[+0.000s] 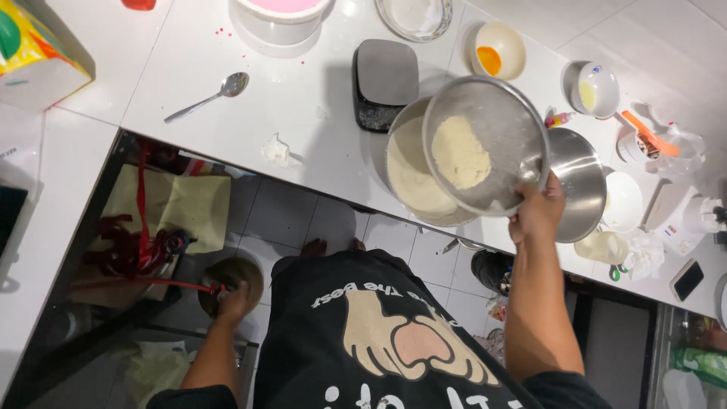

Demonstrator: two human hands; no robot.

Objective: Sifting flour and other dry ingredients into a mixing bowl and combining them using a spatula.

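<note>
One view only, from the head camera looking straight down. Right of centre, the right hand (536, 216) is closed on the lower rim of a round metal sieve (485, 144), fingers curled under the edge and thumb on top. The sieve hangs level over a mixing bowl (413, 178) that holds pale powder, and a clump of the same pale flour (460, 153) lies on the mesh.

I judge the sieve light and stiff, its thin rim the sound place to grip; the mesh itself looks delicate and would dent under a press. The flour is loose and will spill if the sieve tips.

Lower left of the frame, below the worktop (250, 113) edge, the left hand (233, 303) sits by a dark round object near the floor; whether it grips anything I cannot tell.

Just right of the sieve stands an empty steel bowl (579, 182). Above it, a small bowl with an egg yolk (497, 51). A dark kitchen scale (385, 82) lies above the mixing bowl, and a spoon (212, 95) lies upper left of centre.
</note>
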